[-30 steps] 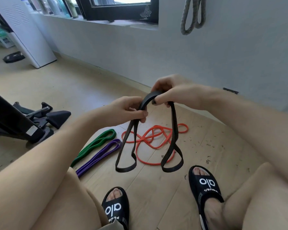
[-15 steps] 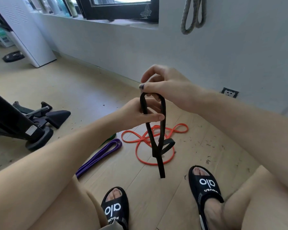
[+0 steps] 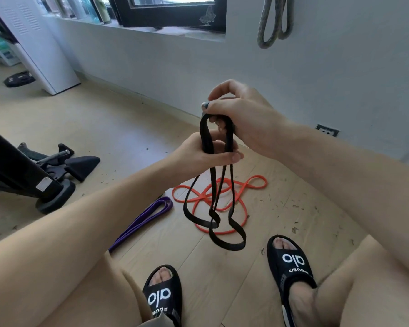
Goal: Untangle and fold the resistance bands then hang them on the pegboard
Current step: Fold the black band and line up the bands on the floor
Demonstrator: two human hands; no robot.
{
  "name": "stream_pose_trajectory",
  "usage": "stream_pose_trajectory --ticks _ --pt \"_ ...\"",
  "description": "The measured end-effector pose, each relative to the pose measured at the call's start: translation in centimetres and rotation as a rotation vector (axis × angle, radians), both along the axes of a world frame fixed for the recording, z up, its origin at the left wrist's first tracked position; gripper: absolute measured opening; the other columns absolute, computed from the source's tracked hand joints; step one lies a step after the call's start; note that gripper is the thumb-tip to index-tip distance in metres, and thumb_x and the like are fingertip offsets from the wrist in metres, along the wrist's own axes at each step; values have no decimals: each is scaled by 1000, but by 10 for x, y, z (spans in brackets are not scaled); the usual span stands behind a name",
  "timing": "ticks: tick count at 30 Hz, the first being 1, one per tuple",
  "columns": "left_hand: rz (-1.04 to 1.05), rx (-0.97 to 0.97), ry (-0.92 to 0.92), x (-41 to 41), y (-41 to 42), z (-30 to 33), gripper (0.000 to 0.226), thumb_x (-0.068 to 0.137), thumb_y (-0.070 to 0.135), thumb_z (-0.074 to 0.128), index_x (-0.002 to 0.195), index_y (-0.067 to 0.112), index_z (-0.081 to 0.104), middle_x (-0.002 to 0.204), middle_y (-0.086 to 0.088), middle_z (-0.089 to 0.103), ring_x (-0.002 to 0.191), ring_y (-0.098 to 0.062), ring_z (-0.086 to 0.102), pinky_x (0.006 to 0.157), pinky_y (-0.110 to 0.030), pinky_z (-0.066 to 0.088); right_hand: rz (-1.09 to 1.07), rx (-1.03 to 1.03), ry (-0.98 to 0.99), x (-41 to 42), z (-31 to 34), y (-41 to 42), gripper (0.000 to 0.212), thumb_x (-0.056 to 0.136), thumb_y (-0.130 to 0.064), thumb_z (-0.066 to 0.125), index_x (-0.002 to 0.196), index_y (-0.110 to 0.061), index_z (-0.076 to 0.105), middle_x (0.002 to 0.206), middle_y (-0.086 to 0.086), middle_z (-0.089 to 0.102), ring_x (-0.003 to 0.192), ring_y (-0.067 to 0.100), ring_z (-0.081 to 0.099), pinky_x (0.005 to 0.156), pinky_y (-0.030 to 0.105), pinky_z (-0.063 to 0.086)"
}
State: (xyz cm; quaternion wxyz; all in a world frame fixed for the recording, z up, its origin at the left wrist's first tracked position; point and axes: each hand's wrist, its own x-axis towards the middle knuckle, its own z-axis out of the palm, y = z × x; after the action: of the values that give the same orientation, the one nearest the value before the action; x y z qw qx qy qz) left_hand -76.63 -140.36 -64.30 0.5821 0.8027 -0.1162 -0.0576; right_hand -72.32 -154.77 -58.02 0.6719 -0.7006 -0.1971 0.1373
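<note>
Black band (image 3: 214, 185): mid-fold, doubled loops dangling; right hand (image 3: 241, 116) pinches top, left hand (image 3: 206, 154) grips strands below. Orange band (image 3: 222, 197) tangled, purple band (image 3: 147, 218) folded, both on floor. Hanging pending.

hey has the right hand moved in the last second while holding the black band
Yes. The right hand has risen up the frame, toward the window sill, pinching the black band.
</note>
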Motion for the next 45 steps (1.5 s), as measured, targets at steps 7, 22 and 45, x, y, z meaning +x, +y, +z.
stream_pose_trajectory --ticks 7,22,45 --pt "-1 118 24 -2 12 -2 12 91 9 75 103 6 72 98 -12 78 99 -26 74 99 -42 57 -17 90 127 1 3 -3 12 91 -1 63 100 -5 57 81 11 60 65 21 50 58 32 42" --pt "-53 358 130 -7 17 -17 4 98 16 67 100 14 64 97 -7 75 95 -18 76 100 -45 57 -161 194 287 29 4 -31 3 88 -10 67 86 -12 66 66 -1 45 54 12 41 57 27 39" --pt "-66 554 75 -5 46 8 14 101 27 64 92 17 69 87 3 78 87 -16 75 88 -41 59 -160 -513 86 53 -42 -59 17 86 -6 62 102 -13 64 94 6 65 85 21 63 76 32 53"
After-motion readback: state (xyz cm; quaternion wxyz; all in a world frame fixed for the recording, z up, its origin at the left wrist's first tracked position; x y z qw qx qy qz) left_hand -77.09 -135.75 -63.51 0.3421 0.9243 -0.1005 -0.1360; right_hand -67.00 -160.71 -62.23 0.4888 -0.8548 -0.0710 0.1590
